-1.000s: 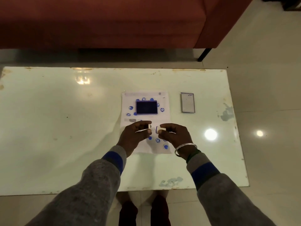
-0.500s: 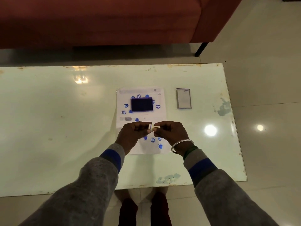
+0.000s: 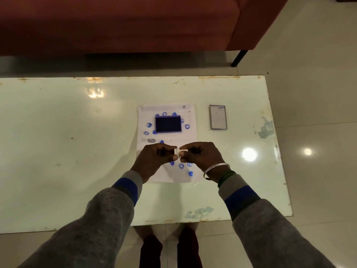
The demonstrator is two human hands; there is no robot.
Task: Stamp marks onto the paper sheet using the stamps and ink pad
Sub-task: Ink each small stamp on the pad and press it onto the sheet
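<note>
A white paper sheet (image 3: 190,135) lies on the table, dotted with blue stamp marks. An open blue ink pad (image 3: 168,123) rests on its upper half. Just above the sheet's lower half, my left hand (image 3: 154,159) and my right hand (image 3: 201,156) meet fingertip to fingertip. Between them they pinch small white stamps (image 3: 178,151); the two white pieces touch end to end, and most of each is hidden by fingers.
The ink pad's lid (image 3: 218,117) lies to the right of the sheet. The glossy white table (image 3: 67,151) has chipped edges and light glare spots. A red sofa (image 3: 119,24) stands beyond the far edge. My feet show below the near edge.
My hands have closed the gap between them, so the two white pieces that were apart now touch. The view has shifted slightly.
</note>
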